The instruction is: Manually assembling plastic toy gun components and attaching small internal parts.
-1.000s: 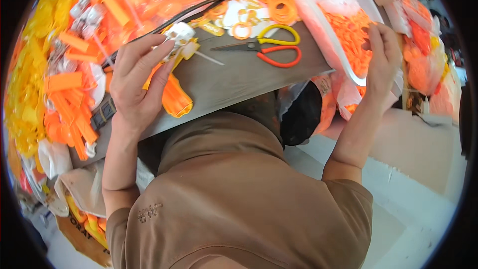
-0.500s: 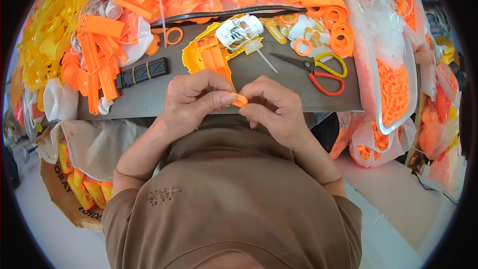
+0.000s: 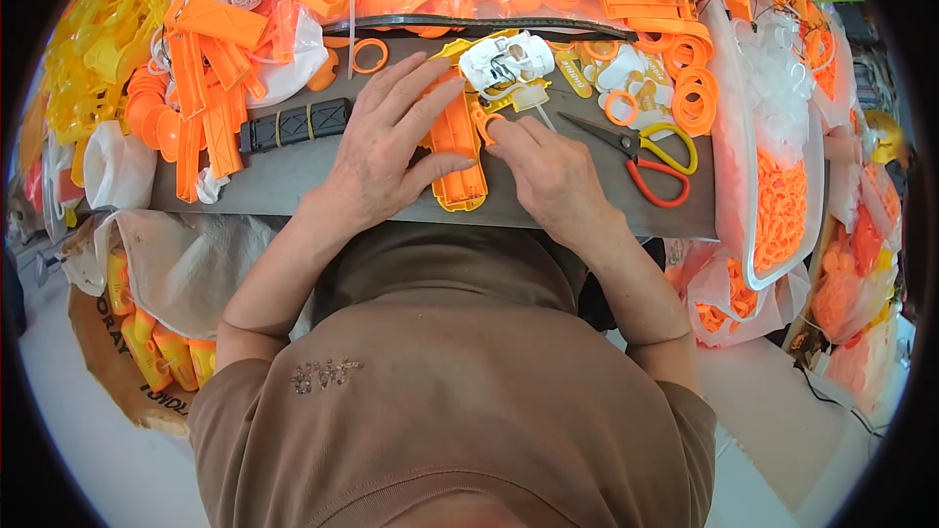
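Observation:
A yellow plastic toy half-shell lies on the table with a long orange plastic insert inside it. At its far end sits a white plastic mechanism with thin wires. My left hand rests over the left side of the shell, its fingers stretched out and its thumb on the orange insert. With pinched fingers, my right hand holds a small orange plastic piece against the right edge of the insert. The part of the shell under my left hand is hidden.
Scissors with red and yellow handles lie to the right. A black bar-shaped piece bound with bands lies to the left. Orange parts pile up at the far left; a bin holds small orange rings at right.
The small orange piece has moved from in front of my body to the shell. My left hand has let go of it and spread over the shell, which now lies nearer the table's front edge.

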`<state>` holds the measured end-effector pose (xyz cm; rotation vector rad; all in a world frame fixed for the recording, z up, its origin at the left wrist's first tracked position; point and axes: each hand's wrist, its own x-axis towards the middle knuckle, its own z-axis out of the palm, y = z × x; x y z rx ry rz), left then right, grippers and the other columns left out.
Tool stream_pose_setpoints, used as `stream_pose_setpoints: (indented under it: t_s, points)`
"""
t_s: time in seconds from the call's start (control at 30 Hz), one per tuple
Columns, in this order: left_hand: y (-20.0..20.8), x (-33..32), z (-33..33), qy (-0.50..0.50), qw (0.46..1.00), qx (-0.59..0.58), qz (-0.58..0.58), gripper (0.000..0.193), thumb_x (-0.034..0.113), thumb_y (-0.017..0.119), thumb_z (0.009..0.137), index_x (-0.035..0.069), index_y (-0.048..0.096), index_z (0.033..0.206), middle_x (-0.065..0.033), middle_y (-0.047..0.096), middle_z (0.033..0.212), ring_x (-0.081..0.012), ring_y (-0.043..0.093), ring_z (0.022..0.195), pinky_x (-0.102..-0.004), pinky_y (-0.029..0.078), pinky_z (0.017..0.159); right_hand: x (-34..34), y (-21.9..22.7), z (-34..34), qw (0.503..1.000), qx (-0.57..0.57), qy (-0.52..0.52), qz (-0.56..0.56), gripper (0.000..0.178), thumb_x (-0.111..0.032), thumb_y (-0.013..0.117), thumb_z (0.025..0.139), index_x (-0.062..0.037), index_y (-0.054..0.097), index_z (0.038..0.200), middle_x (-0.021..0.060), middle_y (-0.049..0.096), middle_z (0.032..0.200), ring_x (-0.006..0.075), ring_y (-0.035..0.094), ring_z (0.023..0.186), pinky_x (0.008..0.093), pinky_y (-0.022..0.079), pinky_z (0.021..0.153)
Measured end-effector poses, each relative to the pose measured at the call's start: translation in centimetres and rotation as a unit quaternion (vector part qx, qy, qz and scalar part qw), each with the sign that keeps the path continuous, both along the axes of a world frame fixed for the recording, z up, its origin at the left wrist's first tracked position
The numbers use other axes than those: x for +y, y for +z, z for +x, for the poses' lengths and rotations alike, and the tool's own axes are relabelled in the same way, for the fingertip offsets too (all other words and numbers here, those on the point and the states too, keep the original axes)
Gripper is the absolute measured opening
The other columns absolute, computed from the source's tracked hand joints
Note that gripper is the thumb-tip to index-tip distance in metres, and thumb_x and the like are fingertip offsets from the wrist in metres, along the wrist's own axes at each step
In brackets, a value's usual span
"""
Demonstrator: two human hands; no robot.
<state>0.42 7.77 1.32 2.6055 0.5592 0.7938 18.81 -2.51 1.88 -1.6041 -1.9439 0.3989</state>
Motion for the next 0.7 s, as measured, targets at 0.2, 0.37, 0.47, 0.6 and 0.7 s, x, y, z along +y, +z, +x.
stream_pose_setpoints:
  t_s: [0.2,0.37,0.47,0.6,0.7]
  points:
    - [-0.2,0.3,-0.1,-0.009,1.000,-0.006,-0.018,0.064,0.032,0.073,0.071,0.003,0.051,0.124,-0.0147,0.048,0.129,-0.0356,0.043,0.122,-0.0442,0.039,0.098,0.9,1.2,-0.1,0.992,-0.113,0.029,-0.041,0.014,-0.001,0.055,0.080,-0.0024,0.049,0.093,0.0123,0.052,0.079,0.0300,0.058,0.071,0.0385,0.046,0.058]
    - [-0.4,0.4,0.0,-0.020,0.999,-0.013,-0.025,0.064,0.031,0.073,0.071,0.003,0.051,0.125,-0.0145,0.048,0.129,-0.0360,0.043,0.121,-0.0439,0.040,0.098,1.0,1.7,0.4,0.990,-0.117,0.050,-0.054,0.015,-0.002,0.055,0.080,-0.0021,0.049,0.093,0.0122,0.051,0.078,0.0295,0.058,0.070,0.0380,0.046,0.057]
    - [-0.5,0.5,0.0,-0.022,0.999,-0.014,-0.035,0.065,0.033,0.072,0.072,0.003,0.051,0.125,-0.0145,0.047,0.130,-0.0356,0.043,0.123,-0.0437,0.039,0.099,1.0,1.9,0.4,0.989,-0.121,0.050,-0.066,0.014,-0.002,0.055,0.080,-0.0025,0.049,0.093,0.0119,0.051,0.077,0.0295,0.058,0.069,0.0377,0.046,0.056]
    - [-0.6,0.6,0.0,-0.024,0.999,-0.025,-0.038,0.063,0.030,0.073,0.071,0.005,0.052,0.125,-0.0143,0.048,0.129,-0.0363,0.044,0.121,-0.0437,0.040,0.098,1.3,2.4,0.6,0.988,-0.125,0.063,-0.070,0.013,-0.003,0.056,0.080,-0.0031,0.050,0.092,0.0115,0.051,0.076,0.0291,0.058,0.067,0.0375,0.046,0.055]
    - [-0.7,0.7,-0.1,-0.026,0.998,-0.026,-0.041,0.063,0.030,0.073,0.071,0.006,0.053,0.125,-0.0142,0.048,0.129,-0.0362,0.044,0.121,-0.0437,0.040,0.098,1.4,2.5,0.8,0.982,-0.151,0.091,-0.063,0.013,-0.003,0.057,0.081,-0.0032,0.050,0.092,0.0112,0.051,0.076,0.0286,0.058,0.067,0.0373,0.046,0.054]
